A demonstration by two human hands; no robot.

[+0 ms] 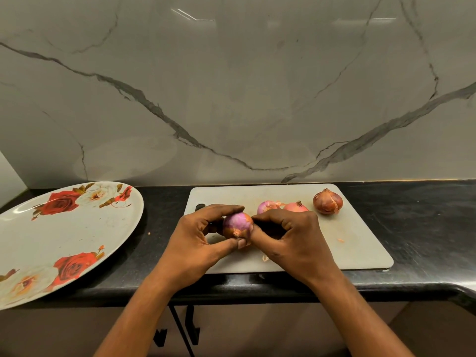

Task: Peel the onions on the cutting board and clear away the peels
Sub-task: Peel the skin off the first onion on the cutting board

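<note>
A partly peeled onion (236, 224), purple on top and brown-skinned below, is held just above the white cutting board (360, 243). My left hand (198, 238) grips it from the left, thumb under it. My right hand (288, 238) pinches its right side with thumb and fingertips. Behind my right hand lie a peeled purple onion (266, 206) and a pinkish onion (296, 206), both partly hidden. An unpeeled brown onion (327, 201) sits at the board's far right. Small peel scraps (340, 240) lie on the board.
A large oval plate (64, 228) with red rose prints lies on the black counter (425, 228) to the left of the board. A marble wall stands right behind the board. The counter's front edge (257, 287) runs just below the board.
</note>
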